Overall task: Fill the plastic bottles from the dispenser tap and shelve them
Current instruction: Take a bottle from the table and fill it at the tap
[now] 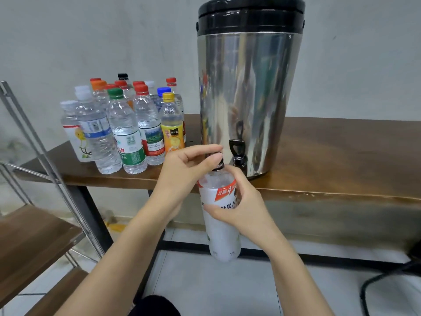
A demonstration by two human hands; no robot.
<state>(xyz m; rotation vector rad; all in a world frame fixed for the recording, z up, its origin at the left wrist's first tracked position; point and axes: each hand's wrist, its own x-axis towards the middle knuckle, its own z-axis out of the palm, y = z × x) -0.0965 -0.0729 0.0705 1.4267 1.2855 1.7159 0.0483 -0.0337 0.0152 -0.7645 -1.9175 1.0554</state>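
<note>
Just off the front edge of the table [330,156], the right hand [241,206] is wrapped around the white-labelled bottle [222,233], holding it upright in the air below the tap [237,151] of the steel dispenser [248,99]. The left hand [182,169] pinches the bottle's black cap [218,158]. Capped bottles [123,126] crowd the table's left end, beside a shelf rack [34,236].

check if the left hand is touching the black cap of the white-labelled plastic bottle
Touching. The head view shows the left hand pinching the black cap atop the white-labelled plastic bottle, whose body the right hand grips.
</note>
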